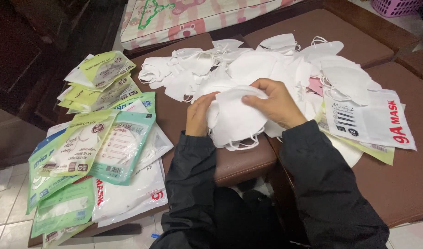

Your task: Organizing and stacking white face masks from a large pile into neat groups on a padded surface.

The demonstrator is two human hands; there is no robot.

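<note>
From the head camera, both hands work on a small stack of white face masks [234, 122] that sits at the near edge of a brown padded surface [239, 168], just in front of the person. The left hand [200, 115] curls around the stack's left side, fingers bent and pressed together against the soft fabric. The right hand [276, 103] lies over the top, its fingers [257, 87] spread a little and clamped down on the uppermost mask, thumb tucked at the fold. Thin elastic loops hang out from under the stack.

Behind the hands, a loose heap of masks [248, 64] covers the surface; they are white, cupped and slightly creased, with a matte, cloth-like look. One pinkish piece shows among them, perhaps another mask, though it is mostly hidden.

To the left lie flat, glossy plastic packets [105, 147] in green, yellow-green and white, overlapping one another. To the right, a white printed packet [373, 122] rests on another brown cushion. Black sleeves [322, 184] of a smooth, slightly shiny jacket cover both forearms.
</note>
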